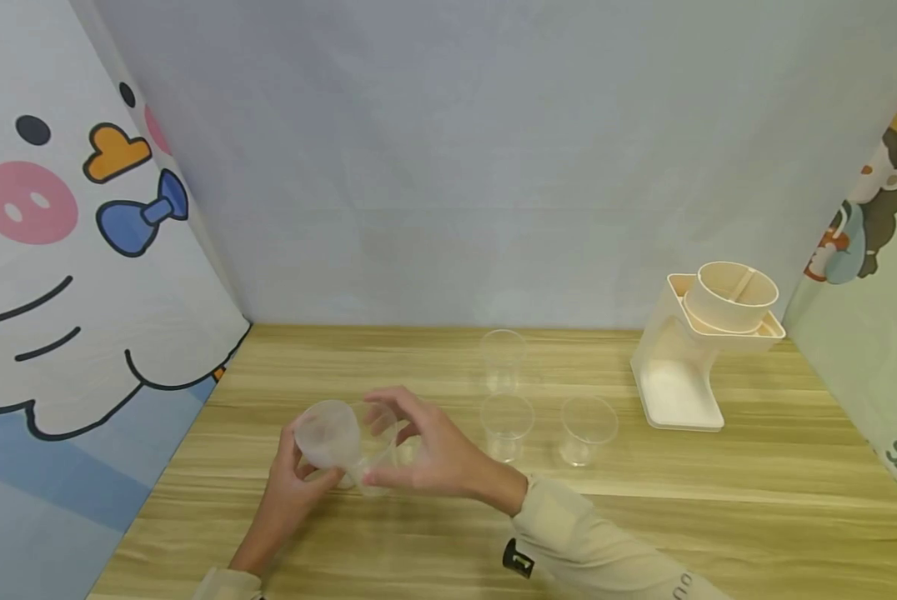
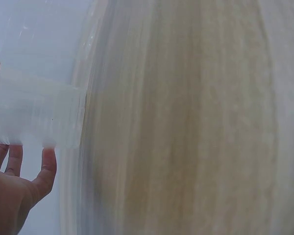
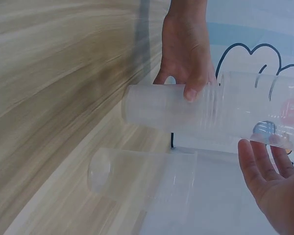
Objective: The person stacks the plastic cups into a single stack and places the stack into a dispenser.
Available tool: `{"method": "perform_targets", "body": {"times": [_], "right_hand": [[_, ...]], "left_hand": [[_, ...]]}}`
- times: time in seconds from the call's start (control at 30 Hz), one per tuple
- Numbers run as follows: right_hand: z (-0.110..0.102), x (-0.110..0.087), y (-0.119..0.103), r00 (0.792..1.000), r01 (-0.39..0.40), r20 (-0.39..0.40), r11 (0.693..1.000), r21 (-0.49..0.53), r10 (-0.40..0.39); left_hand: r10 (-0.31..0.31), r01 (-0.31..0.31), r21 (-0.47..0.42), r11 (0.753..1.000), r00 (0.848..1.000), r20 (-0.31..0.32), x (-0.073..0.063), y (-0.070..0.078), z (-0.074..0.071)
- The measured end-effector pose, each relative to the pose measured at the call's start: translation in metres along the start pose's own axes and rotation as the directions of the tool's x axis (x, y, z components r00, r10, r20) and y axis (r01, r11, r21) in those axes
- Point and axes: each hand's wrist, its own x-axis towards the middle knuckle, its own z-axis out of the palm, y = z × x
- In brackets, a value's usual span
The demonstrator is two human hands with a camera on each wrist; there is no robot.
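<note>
A stack of frosted clear plastic cups (image 1: 327, 433) stands on the wooden table at the left. My left hand (image 1: 293, 477) grips its side, thumb at the front. Close to the right of the stack's top, my right hand (image 1: 437, 454) holds a single clear plastic cup (image 1: 376, 442) between thumb and fingers. In the right wrist view the stack (image 3: 157, 110) and the held cup (image 3: 259, 105) overlap in line; whether they touch I cannot tell. The left wrist view shows fingertips (image 2: 49, 161) against the stack's wall (image 2: 34, 115).
Three clear plastic cups stand right of my hands: one at the back (image 1: 503, 354), one before it (image 1: 507, 425), one further right (image 1: 588, 425). A cream stand (image 1: 681, 400) topped by a round bowl (image 1: 734, 304) stands at the right. Printed cloth walls border the table.
</note>
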Motion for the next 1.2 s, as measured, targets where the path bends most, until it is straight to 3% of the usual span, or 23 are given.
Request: {"method": "perform_targets", "body": {"times": [0.37,0.6,0.9,1.2], "right_hand": [[0.0,0.012,-0.005,1.0,0.026,0.003,1.0,0.008,-0.026],[0.002,0.021,-0.007,0.998,0.066,-0.007,0.997,-0.042,-0.066],[0.004,0.029,-0.01,0.998,0.051,-0.019,0.998,-0.033,-0.052],[0.001,0.035,-0.012,0.997,0.073,-0.037,0.996,-0.046,-0.075]], "left_hand": [[-0.001,0.001,0.004,1.0,1.0,-0.007,0.0,0.003,0.0],[-0.012,0.012,-0.002,1.0,1.0,-0.001,0.0,0.003,-0.001],[-0.014,0.015,-0.013,1.0,0.999,0.036,-0.001,0.003,-0.003],[-0.047,0.047,0.001,0.999,0.999,0.027,0.0,0.001,-0.002]]}}
